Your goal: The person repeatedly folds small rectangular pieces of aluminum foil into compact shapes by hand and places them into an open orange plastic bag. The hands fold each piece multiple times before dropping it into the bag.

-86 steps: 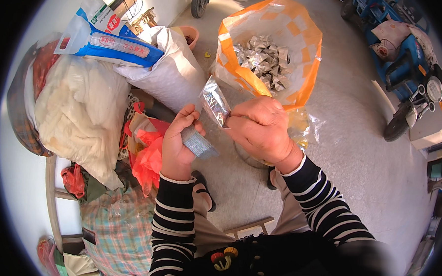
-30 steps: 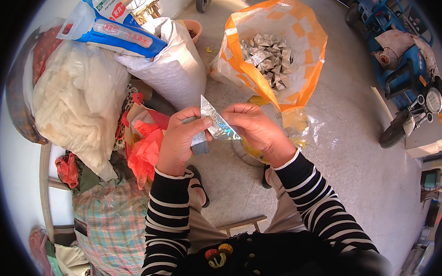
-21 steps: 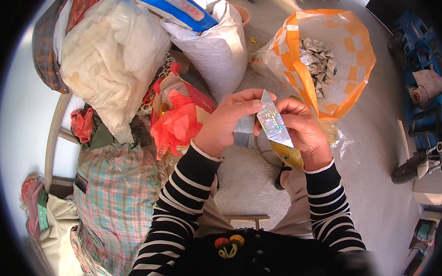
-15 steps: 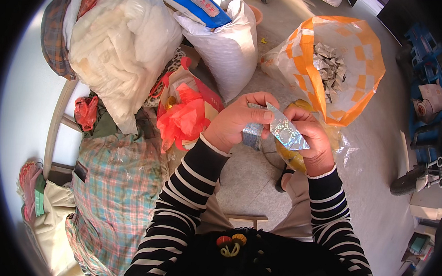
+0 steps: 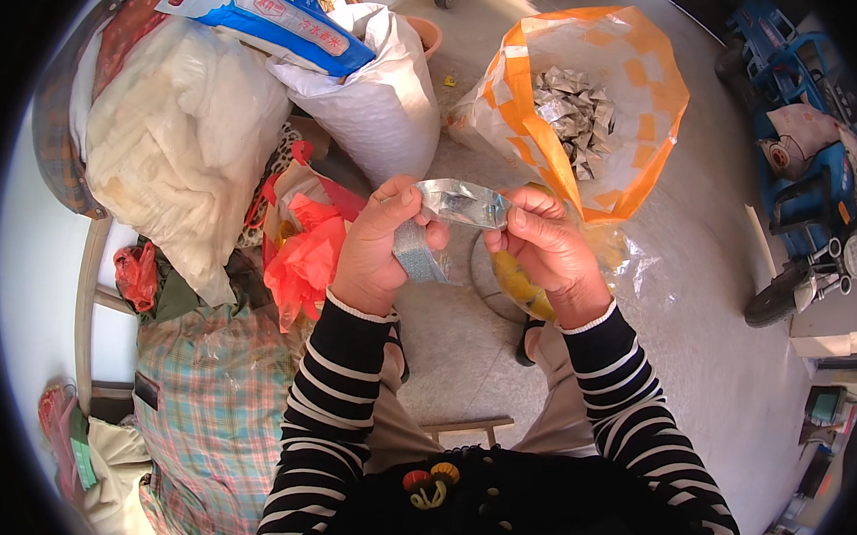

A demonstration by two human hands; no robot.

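My left hand (image 5: 370, 251) and my right hand (image 5: 558, 254) hold a folded silver foil paper (image 5: 462, 205) level between them, each pinching one end. It is an elongated strip with pointed ends, and its shiny face has a lengthwise crease. Lower in the palm, the fingers of my left hand also clasp a stack of silver glitter-patterned foil sheets (image 5: 418, 252). Just beyond my right hand stands a clear plastic bag with an orange checked pattern and orange rim (image 5: 633, 186). Inside lie several folded silver foil pieces (image 5: 578, 121).
On the left, a red bag (image 5: 306, 262) stands beside a plaid cloth (image 5: 212, 401) and a large bundle of white padding (image 5: 185, 142). A full white sack (image 5: 378, 112) carries a blue-and-white bag (image 5: 277, 22). Yellow plastic (image 5: 519, 281) lies below my right hand. A blue three-wheeler (image 5: 814, 198) is at right.
The foil paper has turned from a slanted, patterned face to a level, creased strip stretched between both hands. My right hand now grips its far end. The whole view has shifted somewhat.
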